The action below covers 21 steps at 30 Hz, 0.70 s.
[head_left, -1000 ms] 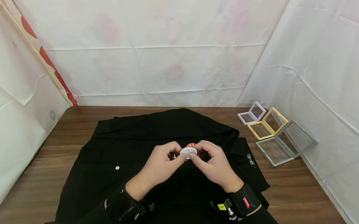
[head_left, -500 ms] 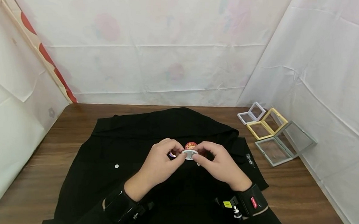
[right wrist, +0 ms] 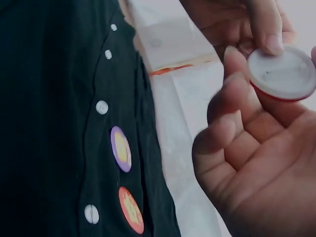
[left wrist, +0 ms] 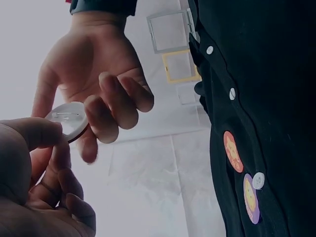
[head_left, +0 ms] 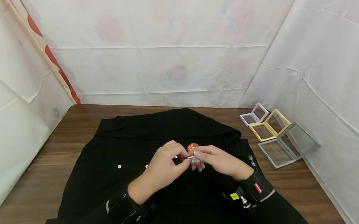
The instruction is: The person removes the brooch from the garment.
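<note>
A round pin badge is held between both hands, its white back and pin clasp towards the person and a red rim at its edge. My left hand pinches one side, the thumb pressing on the back. My right hand holds the rim at the other side with thumb and finger; its other fingers are curled below. Under the hands lies a black shirt with white buttons. A red badge sits on it just beyond the hands. The wrist views show this red badge beside a purple badge near the button placket.
On the wooden table at the right stand three hinged clear-windowed frames: a white frame, a yellow frame and a grey frame. White cloth hangs at the back and both sides.
The badge between the hands has turned, so its back shows thinner in the head view. My right hand has swung flatter and shifted right at the wrist; the fingers now show below the badge.
</note>
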### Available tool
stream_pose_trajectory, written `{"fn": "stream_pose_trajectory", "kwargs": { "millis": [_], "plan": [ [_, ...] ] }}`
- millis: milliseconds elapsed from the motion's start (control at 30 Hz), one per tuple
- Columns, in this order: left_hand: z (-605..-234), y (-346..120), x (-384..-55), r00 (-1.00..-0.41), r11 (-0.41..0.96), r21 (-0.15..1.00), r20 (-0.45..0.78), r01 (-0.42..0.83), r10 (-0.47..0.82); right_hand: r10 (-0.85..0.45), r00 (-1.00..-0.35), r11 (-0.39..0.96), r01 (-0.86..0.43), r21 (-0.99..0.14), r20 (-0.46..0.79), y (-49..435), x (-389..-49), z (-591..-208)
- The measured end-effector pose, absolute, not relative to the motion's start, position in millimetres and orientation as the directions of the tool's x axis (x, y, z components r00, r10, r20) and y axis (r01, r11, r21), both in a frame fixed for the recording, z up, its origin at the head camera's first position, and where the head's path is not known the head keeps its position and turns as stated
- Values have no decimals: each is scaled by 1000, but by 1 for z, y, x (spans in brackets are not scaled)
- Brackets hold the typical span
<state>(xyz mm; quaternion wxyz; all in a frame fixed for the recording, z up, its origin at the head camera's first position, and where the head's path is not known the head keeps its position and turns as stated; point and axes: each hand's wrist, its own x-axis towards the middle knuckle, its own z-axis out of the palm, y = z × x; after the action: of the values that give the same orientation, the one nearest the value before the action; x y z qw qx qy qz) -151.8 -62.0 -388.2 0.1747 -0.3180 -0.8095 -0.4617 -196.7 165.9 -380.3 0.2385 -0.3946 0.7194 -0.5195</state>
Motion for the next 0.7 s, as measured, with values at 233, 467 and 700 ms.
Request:
{"fn": "stream_pose_trajectory", "kwargs": {
  "millis": [233,467,700],
  "plan": [
    [-390,-60,-151,-728,365,630,575,686,375,-885,-457,223,-252,-942,-88,171,-203,-365],
    [-391,-57,-148,-741,364,650,535,667,405,-892,-415,296,-240,-925,-178,175,-202,-355],
    [-394,-58,-150,-813,468,672,395,573,428,-822,-483,448,-223,-866,-301,196,-195,-357]
  ]
}}
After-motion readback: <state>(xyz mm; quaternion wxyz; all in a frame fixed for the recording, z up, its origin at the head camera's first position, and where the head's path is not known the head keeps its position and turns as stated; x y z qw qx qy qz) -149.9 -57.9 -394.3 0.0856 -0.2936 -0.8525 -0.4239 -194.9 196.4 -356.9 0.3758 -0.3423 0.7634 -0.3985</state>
